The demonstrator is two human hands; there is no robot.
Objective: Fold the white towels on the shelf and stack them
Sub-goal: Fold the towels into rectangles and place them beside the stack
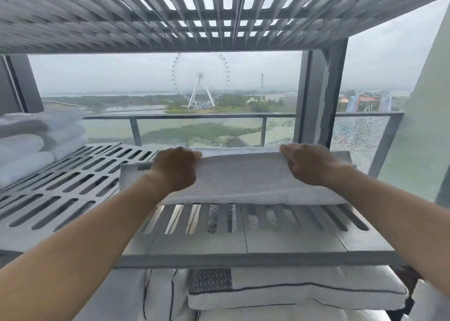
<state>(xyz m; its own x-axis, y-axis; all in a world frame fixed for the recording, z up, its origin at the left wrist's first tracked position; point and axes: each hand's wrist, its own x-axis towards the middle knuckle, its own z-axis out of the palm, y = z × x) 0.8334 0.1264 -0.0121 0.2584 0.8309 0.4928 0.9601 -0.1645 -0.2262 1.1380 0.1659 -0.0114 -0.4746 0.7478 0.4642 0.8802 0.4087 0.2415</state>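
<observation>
Towel lay crosswise on slatted shelf, long axis left-right; my left hand and right hand each gripped its far edge.

Ferris wheel beyond balcony railing, possibly cracked glass panel

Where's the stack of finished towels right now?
In the head view, the folded towel stack sits at the far left of the slatted shelf, well left of the left hand.
</observation>
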